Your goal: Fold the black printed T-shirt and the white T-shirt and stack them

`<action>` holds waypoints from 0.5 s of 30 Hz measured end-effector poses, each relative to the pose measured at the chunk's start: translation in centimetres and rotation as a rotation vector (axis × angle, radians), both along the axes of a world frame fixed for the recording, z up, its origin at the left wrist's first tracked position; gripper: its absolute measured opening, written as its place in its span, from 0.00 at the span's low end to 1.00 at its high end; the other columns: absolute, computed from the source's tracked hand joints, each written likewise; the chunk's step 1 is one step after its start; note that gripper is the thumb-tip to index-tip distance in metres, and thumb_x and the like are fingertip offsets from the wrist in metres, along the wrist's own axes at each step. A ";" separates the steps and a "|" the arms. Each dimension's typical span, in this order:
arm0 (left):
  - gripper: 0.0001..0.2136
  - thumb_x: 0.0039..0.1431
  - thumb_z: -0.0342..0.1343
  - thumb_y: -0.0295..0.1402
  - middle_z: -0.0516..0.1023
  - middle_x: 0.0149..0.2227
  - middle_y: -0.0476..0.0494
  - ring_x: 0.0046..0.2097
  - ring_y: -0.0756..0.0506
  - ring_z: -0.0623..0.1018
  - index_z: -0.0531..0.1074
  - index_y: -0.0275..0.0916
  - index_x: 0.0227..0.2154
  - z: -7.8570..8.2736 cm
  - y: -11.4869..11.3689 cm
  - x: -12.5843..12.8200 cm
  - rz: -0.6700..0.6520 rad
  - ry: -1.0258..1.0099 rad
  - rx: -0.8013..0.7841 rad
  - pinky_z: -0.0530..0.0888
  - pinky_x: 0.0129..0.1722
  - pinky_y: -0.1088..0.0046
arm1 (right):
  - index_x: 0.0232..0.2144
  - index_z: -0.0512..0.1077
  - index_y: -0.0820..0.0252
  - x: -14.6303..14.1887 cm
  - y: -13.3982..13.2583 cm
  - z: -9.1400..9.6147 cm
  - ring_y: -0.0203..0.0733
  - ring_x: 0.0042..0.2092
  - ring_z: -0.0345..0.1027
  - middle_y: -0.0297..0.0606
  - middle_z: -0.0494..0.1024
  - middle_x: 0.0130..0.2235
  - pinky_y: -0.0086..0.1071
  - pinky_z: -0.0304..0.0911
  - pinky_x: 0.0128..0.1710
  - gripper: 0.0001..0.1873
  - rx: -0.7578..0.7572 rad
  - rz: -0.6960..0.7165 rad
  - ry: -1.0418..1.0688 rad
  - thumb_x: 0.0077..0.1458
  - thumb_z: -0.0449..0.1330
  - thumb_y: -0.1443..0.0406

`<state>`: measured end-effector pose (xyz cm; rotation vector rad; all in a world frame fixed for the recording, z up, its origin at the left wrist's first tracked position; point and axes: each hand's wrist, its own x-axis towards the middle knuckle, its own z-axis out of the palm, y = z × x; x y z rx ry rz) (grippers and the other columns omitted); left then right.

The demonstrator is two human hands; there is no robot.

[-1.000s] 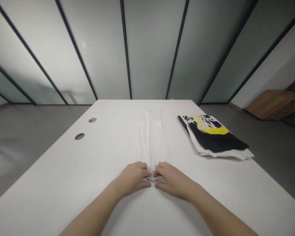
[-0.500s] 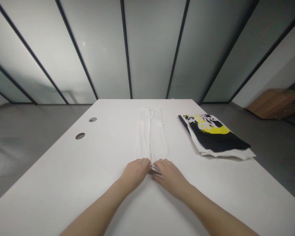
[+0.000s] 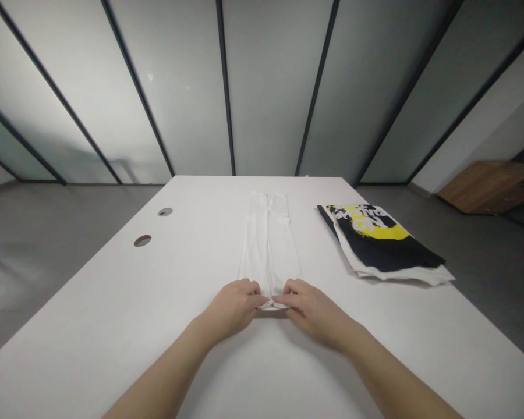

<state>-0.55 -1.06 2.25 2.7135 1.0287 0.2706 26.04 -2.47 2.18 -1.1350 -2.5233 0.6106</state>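
A white garment (image 3: 257, 244), folded into a long narrow strip, lies lengthwise on the table, with a seam-like line down its middle. Its exact kind cannot be made out. My left hand (image 3: 234, 306) is closed on the left side of its near end, the thumb pointing inward. On the right side of that end, my right hand (image 3: 312, 308) pinches the fabric, its thumb nearly meeting the left one. Between the thumbs the near edge is slightly raised and curved. Fingers cover both near corners.
On the right of the white table (image 3: 192, 256) lies a stack of folded clothes, with a black shirt (image 3: 388, 247) with yellow and white print over white fabric. Two round holes (image 3: 142, 241) pierce the tabletop's left side. Beyond stand frosted glass panels (image 3: 266, 87) and a wooden cabinet (image 3: 484, 186).
My hands have moved slightly apart along the near end of the white garment. Its edge between the thumbs now shows flatter and wider. The stack of clothes stays put.
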 end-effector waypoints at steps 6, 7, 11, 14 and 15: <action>0.10 0.71 0.55 0.40 0.80 0.35 0.47 0.37 0.44 0.79 0.80 0.44 0.40 1.2 -0.7 -0.2 -0.162 -0.044 -0.222 0.71 0.40 0.68 | 0.46 0.81 0.53 -0.5 -0.7 1.4 0.42 0.39 0.72 0.36 0.82 0.38 0.32 0.60 0.40 0.11 -0.240 0.159 0.000 0.68 0.61 0.60; 0.13 0.73 0.52 0.40 0.80 0.34 0.47 0.37 0.44 0.79 0.80 0.43 0.38 1.0 -0.6 -0.1 -0.143 -0.047 -0.220 0.71 0.40 0.68 | 0.45 0.81 0.53 -0.6 -0.6 1.2 0.42 0.40 0.72 0.36 0.82 0.39 0.32 0.60 0.41 0.11 -0.225 0.130 0.019 0.69 0.59 0.61; 0.12 0.73 0.50 0.35 0.81 0.38 0.44 0.41 0.43 0.78 0.79 0.42 0.39 -0.6 -0.1 0.9 -0.030 -0.054 -0.120 0.72 0.44 0.66 | 0.42 0.80 0.55 -0.9 0.1 0.0 0.44 0.45 0.72 0.38 0.81 0.40 0.35 0.62 0.46 0.08 -0.089 -0.018 0.018 0.68 0.59 0.65; 0.11 0.71 0.52 0.31 0.81 0.45 0.42 0.47 0.42 0.78 0.78 0.44 0.48 -1.5 0.2 1.3 0.025 -0.080 -0.063 0.73 0.49 0.64 | 0.42 0.79 0.56 -1.2 0.2 -0.7 0.46 0.47 0.72 0.39 0.81 0.43 0.37 0.63 0.49 0.06 -0.086 -0.026 -0.035 0.64 0.63 0.66; 0.12 0.71 0.52 0.30 0.81 0.47 0.42 0.50 0.41 0.78 0.77 0.44 0.51 -1.8 0.2 1.4 0.046 -0.090 -0.052 0.73 0.51 0.63 | 0.43 0.79 0.56 -1.2 0.1 -0.7 0.47 0.48 0.72 0.39 0.81 0.44 0.38 0.63 0.50 0.06 -0.100 -0.016 -0.043 0.63 0.65 0.65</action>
